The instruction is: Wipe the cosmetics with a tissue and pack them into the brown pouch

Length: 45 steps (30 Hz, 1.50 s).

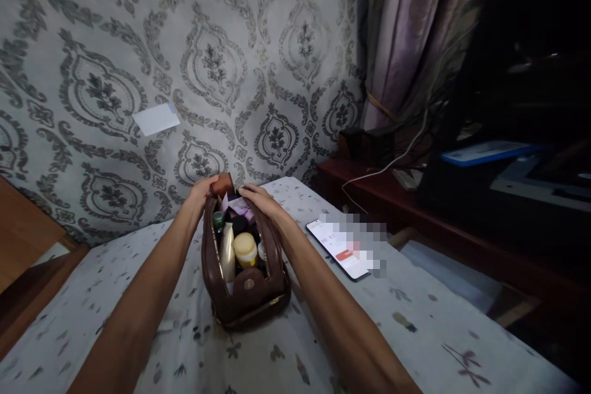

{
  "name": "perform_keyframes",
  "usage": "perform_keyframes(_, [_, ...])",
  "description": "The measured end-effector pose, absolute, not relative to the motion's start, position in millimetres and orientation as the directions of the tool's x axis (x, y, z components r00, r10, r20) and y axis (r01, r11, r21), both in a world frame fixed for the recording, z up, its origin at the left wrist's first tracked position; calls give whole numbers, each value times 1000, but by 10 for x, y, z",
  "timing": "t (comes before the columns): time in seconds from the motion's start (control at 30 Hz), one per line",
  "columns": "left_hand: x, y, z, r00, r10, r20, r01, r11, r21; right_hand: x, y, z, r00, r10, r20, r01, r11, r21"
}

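A dark brown leather toiletry bag [217, 305] stands on the bed with its zip undone and its mouth spread. Inside are a yellow-lidded jar [245, 250], a pale tube [227, 252], a green-capped bottle [218, 220], dark round lids and a purple-and-white packet [243, 209]. My left hand [202, 192] grips the bag's far left edge, beside an orange-brown piece [223, 183] that may be a flap or small box. My right hand [260, 198] closes on the far right edge. Fingertips of both hands are partly hidden.
A phone [339, 250] with a lit screen lies right of the bag on the patterned sheet [277, 354]. Beyond the bed stands a dark red table [369, 197] with a white cable [406, 151] and a blue-edged device [489, 152]. Patterned wallpaper [212, 68] rises behind.
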<state>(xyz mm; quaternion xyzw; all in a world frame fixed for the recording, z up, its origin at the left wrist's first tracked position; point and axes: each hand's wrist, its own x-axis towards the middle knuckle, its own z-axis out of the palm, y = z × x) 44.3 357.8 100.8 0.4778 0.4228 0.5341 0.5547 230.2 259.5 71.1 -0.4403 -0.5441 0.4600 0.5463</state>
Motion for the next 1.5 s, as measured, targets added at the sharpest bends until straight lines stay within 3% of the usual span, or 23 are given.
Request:
perform_keyframes(0.27, [450,3243,1080,14,977,214,-219,-206,954,2283,2636,699,-32,980,197,0,197,-980])
perform_keyframes(0.67, [532,3109,1114,-66,941,333,-123,-339,933,2299,2758,603,-52,962,268,25,269,-963])
perform_keyframes(1.17, [531,2536,1154,166,846,507,355,-531,770,2280,2804,610,-127,874,468,22,475,-880])
perform_keyframes(1.5, [483,2289,1081,387,715,582,364,-699,616,2295,2404,713,-146,836,528,21,537,-844])
